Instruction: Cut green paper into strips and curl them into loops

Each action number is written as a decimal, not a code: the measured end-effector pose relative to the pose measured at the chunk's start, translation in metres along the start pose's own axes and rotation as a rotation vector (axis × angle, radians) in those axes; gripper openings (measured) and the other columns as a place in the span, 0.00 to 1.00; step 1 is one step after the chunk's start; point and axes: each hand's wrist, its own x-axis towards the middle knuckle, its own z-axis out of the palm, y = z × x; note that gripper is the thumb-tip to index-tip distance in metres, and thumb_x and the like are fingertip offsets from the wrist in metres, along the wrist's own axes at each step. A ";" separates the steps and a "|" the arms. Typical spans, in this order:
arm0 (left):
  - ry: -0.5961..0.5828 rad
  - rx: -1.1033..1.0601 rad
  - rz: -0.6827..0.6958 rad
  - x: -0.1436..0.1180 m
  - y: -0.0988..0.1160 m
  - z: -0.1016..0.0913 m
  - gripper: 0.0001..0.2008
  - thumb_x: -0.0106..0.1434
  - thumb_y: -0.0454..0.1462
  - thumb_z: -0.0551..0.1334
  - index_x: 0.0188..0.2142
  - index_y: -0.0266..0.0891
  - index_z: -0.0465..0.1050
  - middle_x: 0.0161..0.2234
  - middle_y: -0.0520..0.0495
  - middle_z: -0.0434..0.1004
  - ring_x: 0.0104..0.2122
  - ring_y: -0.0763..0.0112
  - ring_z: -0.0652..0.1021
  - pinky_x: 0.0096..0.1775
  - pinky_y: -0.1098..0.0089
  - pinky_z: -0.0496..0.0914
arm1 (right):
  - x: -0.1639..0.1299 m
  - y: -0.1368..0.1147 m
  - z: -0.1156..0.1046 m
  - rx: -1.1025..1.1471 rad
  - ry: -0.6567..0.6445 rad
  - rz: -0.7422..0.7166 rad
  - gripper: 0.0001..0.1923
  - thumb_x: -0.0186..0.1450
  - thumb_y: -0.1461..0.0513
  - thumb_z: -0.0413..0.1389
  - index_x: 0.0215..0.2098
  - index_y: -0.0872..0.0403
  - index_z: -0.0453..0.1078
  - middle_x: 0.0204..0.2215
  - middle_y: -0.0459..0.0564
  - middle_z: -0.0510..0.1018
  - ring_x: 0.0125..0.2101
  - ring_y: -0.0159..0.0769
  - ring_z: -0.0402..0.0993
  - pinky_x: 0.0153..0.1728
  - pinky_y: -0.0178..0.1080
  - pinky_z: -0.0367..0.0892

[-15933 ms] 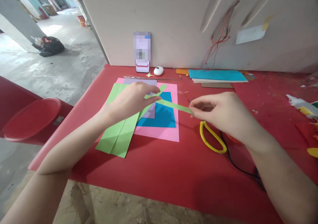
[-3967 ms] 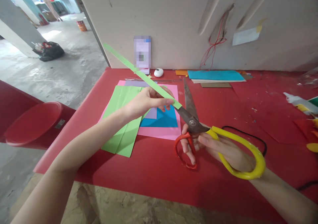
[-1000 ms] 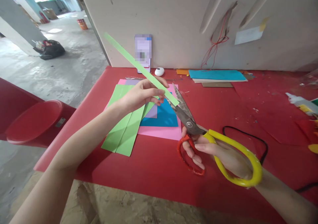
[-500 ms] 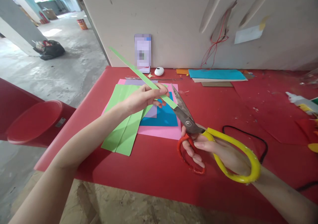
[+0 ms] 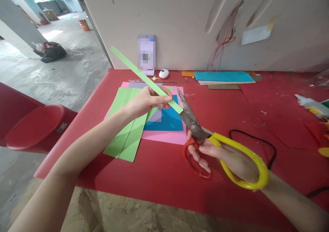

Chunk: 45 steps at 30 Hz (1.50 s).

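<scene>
A bare craft workshop: red table [image 5: 159,177] with coloured paper stacks [image 5: 223,77], concrete floor [image 5: 64,74], rough wall.

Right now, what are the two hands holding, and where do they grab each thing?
The left hand pinches a green paper strip near its lower end. The right hand holds the scissors by the red and yellow handle loops.

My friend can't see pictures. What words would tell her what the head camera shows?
A person's left hand holds a long green paper strip up at a slant, its lower end at the blades of big scissors with one yellow and one red handle, gripped by the right hand. Below, green folded paper, blue and pink sheets lie on a red table.
</scene>
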 end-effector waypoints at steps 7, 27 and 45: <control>-0.031 0.018 0.041 -0.001 0.001 -0.001 0.19 0.46 0.49 0.69 0.19 0.33 0.74 0.21 0.48 0.78 0.22 0.78 0.76 0.27 0.79 0.70 | -0.004 -0.002 0.000 0.019 0.033 -0.006 0.06 0.65 0.59 0.46 0.38 0.52 0.57 0.23 0.42 0.64 0.17 0.25 0.59 0.17 0.32 0.61; -0.195 0.176 0.026 -0.006 0.004 0.000 0.16 0.55 0.47 0.65 0.28 0.34 0.79 0.30 0.43 0.81 0.27 0.74 0.78 0.29 0.76 0.70 | -0.002 0.001 0.000 0.055 0.063 -0.002 0.08 0.66 0.57 0.46 0.40 0.53 0.57 0.23 0.42 0.64 0.17 0.25 0.59 0.17 0.32 0.61; -0.236 0.192 0.004 -0.005 0.006 -0.005 0.14 0.57 0.44 0.64 0.28 0.34 0.79 0.30 0.43 0.81 0.28 0.74 0.78 0.31 0.76 0.71 | -0.002 0.002 0.005 -0.037 0.179 0.022 0.16 0.64 0.49 0.49 0.30 0.52 0.55 0.15 0.35 0.60 0.09 0.20 0.50 0.08 0.27 0.54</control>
